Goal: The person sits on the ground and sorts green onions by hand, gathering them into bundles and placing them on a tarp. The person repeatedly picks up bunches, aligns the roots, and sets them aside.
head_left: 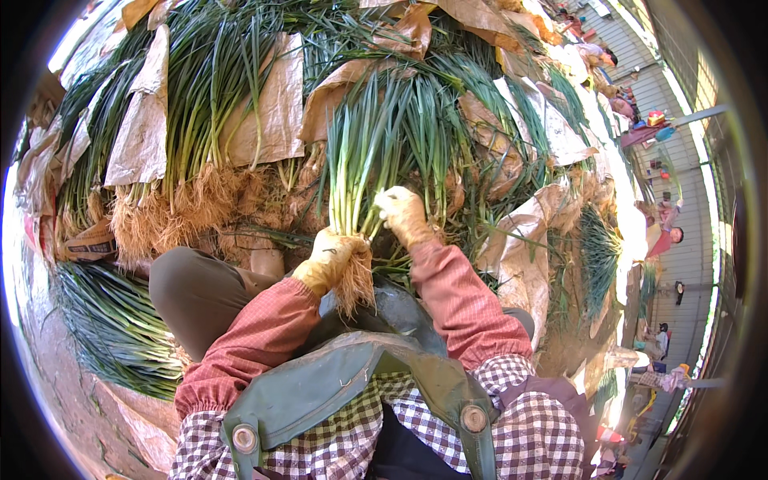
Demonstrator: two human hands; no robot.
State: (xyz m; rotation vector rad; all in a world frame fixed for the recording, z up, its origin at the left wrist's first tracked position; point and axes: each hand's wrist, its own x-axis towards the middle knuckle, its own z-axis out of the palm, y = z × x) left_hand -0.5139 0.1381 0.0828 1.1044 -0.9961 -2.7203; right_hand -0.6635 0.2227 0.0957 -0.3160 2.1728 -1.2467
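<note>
My left hand [328, 260] in a pale yellow glove grips a bunch of green onions [348, 180] near its base, with stringy tan roots [354, 284] hanging below my fingers. Just right of it, my right hand [404, 214], gloved the same way, is closed at the pale lower stalks, its fingertips pinching a stalk. The long green leaves fan upward and away from me over more onions. Both forearms wear red sleeve covers.
Heaped onions with roots [172, 208] lie among tan sacks [264, 96] ahead of me. Another pile [112, 328] is at my left, a loose sack [520, 248] at my right. Several people [664, 232] work farther off to the right under a roofed structure.
</note>
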